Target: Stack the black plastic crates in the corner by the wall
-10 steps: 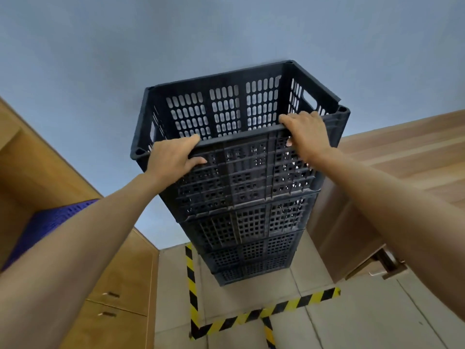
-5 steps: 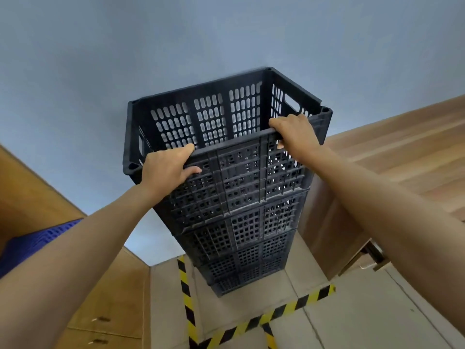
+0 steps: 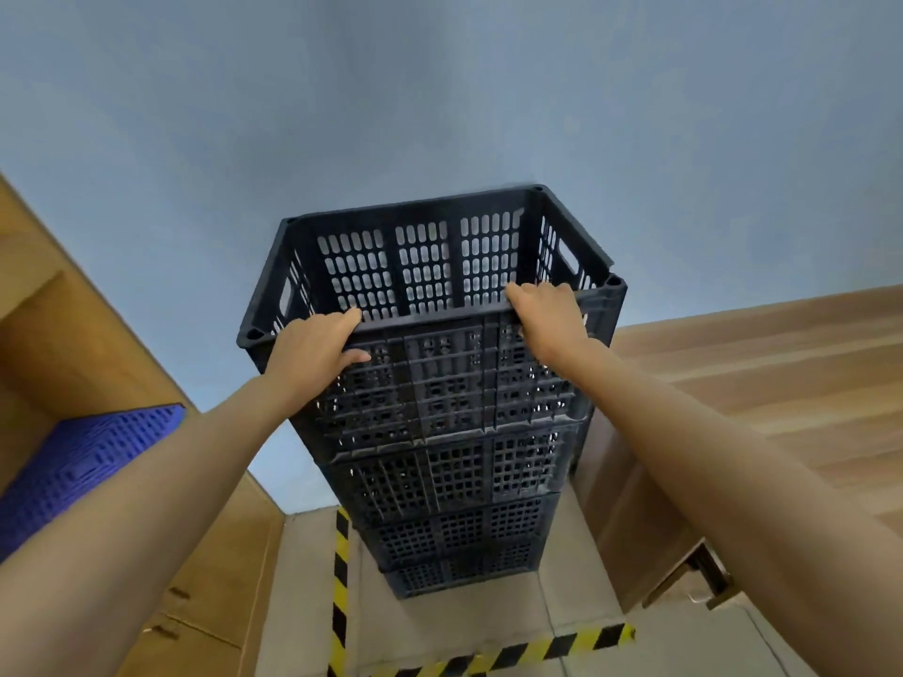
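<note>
A tall stack of black perforated plastic crates (image 3: 454, 486) stands on the floor against the blue wall. The top crate (image 3: 430, 266) sits on the stack, open side up and empty. My left hand (image 3: 312, 351) grips its near rim towards the left, fingers over the edge and thumb on the outer face. My right hand (image 3: 547, 315) grips the same rim towards the right corner. Both arms reach up and forward.
Yellow-and-black hazard tape (image 3: 340, 593) marks the floor around the stack's base. A wooden cabinet (image 3: 205, 579) with a blue crate (image 3: 83, 461) on it stands at left. A wooden counter (image 3: 757, 383) is close on the right. The blue wall (image 3: 440, 90) is behind.
The stack sits lower and nearer the middle of the view than before, as my head has tilted. Both hands keep their grip on the top crate's near rim.
</note>
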Demonstrator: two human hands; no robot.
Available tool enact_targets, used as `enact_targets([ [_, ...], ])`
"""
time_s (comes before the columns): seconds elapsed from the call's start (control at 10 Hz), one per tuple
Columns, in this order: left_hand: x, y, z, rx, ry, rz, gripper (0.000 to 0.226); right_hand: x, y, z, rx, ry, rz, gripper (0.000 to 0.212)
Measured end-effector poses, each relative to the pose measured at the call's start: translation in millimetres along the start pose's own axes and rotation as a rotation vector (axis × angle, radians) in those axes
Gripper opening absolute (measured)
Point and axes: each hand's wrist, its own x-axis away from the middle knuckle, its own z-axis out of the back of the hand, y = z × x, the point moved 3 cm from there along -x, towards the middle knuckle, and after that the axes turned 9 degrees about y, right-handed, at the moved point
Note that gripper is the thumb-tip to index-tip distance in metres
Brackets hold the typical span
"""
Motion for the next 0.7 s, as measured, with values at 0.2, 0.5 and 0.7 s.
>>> enact_targets([
  [0.2, 7.0, 15.6, 5.9, -0.139, -0.144, 0.249, 0.057, 1.1, 11.3, 0.7, -0.091, -0.099, 0.133, 0.057],
  [0.5, 3.0, 58.9, 43.4, -0.071, -0.266, 0.305, 0.072, 11.2, 27.1, 23.7, -0.071, -0.249, 0.246, 0.077],
  [0.7, -32.8, 86.6, 99.7, -0.063, -0.170, 0.286, 0.065, -2.3, 34.5, 85.0, -0.106, -0.218, 0.240, 0.048],
])
